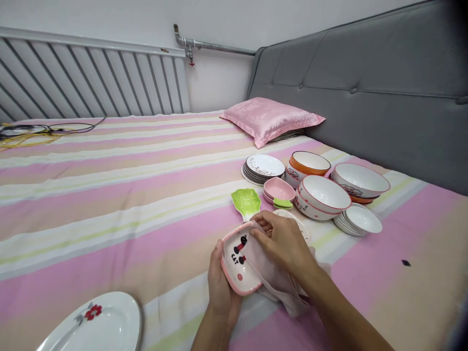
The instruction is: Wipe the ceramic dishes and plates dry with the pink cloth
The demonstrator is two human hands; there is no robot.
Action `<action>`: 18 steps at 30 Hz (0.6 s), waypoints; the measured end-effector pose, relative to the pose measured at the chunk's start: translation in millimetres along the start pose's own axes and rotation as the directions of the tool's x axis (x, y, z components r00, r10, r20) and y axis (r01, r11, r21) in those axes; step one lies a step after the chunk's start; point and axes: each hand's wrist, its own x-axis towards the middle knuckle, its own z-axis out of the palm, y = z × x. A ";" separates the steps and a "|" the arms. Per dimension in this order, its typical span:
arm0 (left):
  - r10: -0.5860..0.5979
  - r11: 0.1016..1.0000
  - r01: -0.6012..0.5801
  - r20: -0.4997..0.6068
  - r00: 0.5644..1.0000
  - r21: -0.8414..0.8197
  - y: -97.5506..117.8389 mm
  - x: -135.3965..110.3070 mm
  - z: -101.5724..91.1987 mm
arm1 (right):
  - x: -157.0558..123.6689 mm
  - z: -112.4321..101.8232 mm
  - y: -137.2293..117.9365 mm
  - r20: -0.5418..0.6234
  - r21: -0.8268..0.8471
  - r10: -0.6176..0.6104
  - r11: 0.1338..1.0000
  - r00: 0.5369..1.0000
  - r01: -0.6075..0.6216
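Observation:
My left hand (pixel 219 285) grips a small pink-rimmed bowl (pixel 231 265) by its left side, tilted toward me; a black cat and the word CAT are printed inside it. My right hand (pixel 281 239) is closed on a pale pink cloth (pixel 268 273), pressed against the bowl's upper right edge. The cloth drapes over the bowl's right side and hangs down below it. Just beyond the bowl lies a green cabbage-shaped dish (pixel 246 202). Partly behind my right hand is a white plate (pixel 302 226).
Stacked plates (pixel 265 165), pink dishes (pixel 280 189), white-and-red bowls (pixel 323 192), orange-rimmed bowls (pixel 310 162) and small white dishes (pixel 361 218) stand on the striped bedsheet (pixel 109 219). A flowered plate (pixel 109 326) lies front left. Behind are a pink pillow (pixel 270 117), grey headboard (pixel 358 63) and cables (pixel 32 131).

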 end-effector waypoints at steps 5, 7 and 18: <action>0.069 0.998 -0.068 -0.031 0.997 0.016 -1.4 -2.1 1.8 | 0.7 4.3 -0.7 0.094 -0.227 -0.034 0.972 0.995 0.054; 0.072 0.997 -0.072 -0.062 0.995 0.007 -0.5 -2.5 2.1 | 1.1 6.8 -0.6 0.142 -0.238 -0.042 0.968 0.989 0.075; 0.078 0.997 -0.078 -0.148 0.986 0.006 4.6 -2.3 3.1 | -5.5 -6.1 0.9 0.331 0.003 -0.116 0.993 0.937 0.121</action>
